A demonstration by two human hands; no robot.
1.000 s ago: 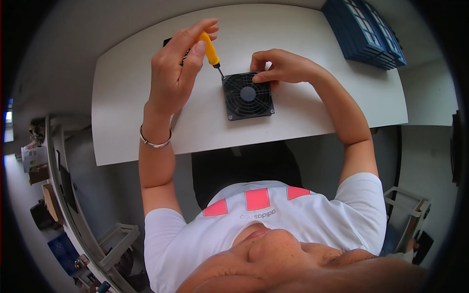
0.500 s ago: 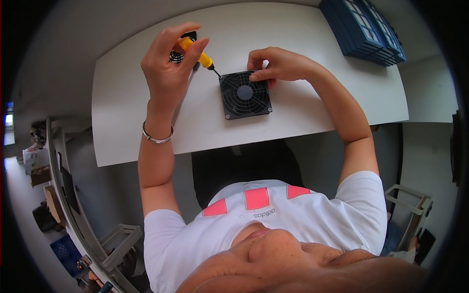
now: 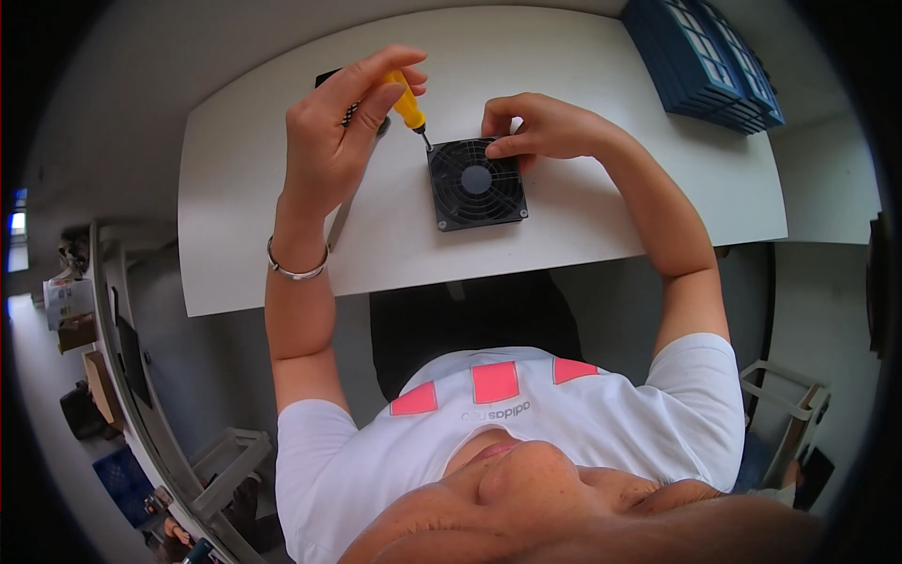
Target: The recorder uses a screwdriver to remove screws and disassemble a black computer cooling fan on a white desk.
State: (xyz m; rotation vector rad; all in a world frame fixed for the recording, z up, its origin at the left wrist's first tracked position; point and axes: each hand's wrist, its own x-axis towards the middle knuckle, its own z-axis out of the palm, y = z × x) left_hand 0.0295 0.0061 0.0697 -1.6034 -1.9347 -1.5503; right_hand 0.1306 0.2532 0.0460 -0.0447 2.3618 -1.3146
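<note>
The left hand [image 3: 334,141] grips a yellow screwdriver [image 3: 408,105]; right of that grip lies the black fan [image 3: 477,180], its far-left corner under the tip. The right hand [image 3: 545,127] pinches its far-right edge. Screw heads [image 3: 443,226] sit at both near corners; work seems midway at the far-left, while the far-right is hidden.

On the far right corner of the white table [image 3: 249,202] we see a stack of blue crates [image 3: 678,68], with pale panels on it. Further to the left, we notice a long pale bench [image 3: 164,470]; near to it there are a brown box [image 3: 77,335] and a blue basket [image 3: 122,481]. At the lower right, we find also a pale frame [image 3: 799,407].
</note>
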